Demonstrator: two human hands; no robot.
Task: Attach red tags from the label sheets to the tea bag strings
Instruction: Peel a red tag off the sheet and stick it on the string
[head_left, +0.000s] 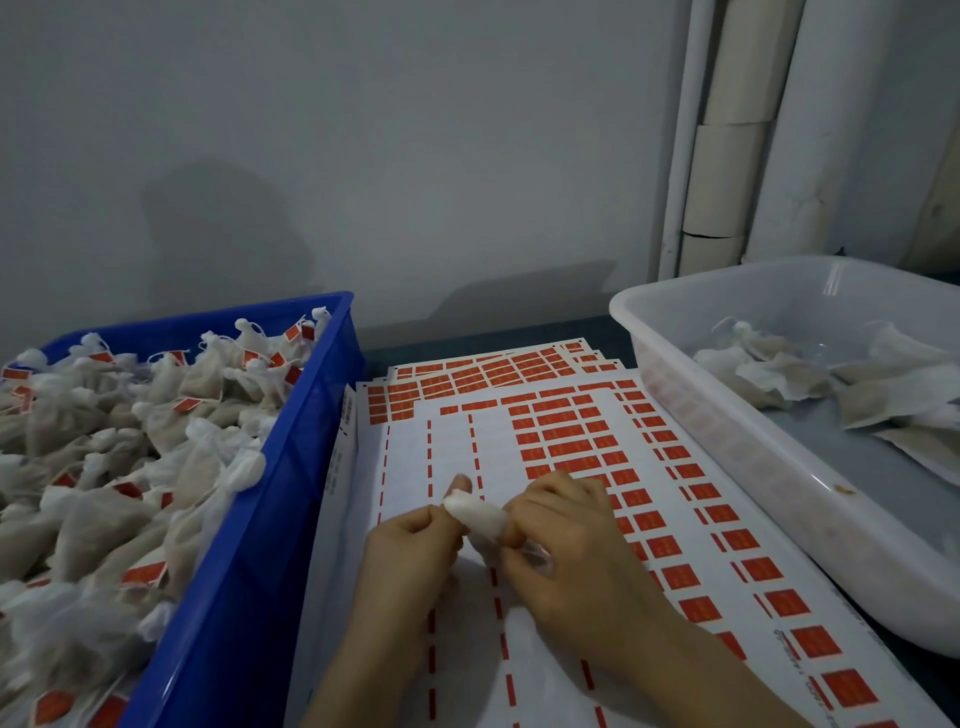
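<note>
Over the white paper label sheet (452, 447), a slanted small white bundle (480, 514) is pinched by left hand (410, 551) and right hand (571, 535) fingers, red tags (566, 434) rightward.

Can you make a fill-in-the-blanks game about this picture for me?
The crate full of tagged tea bags is ____.
The left hand and right hand together hold just ____ tea bag.
The tags on the label sheets are ____.
The clear tub is ____ full than the crate.
Missing words: blue, one, red, less.
</note>
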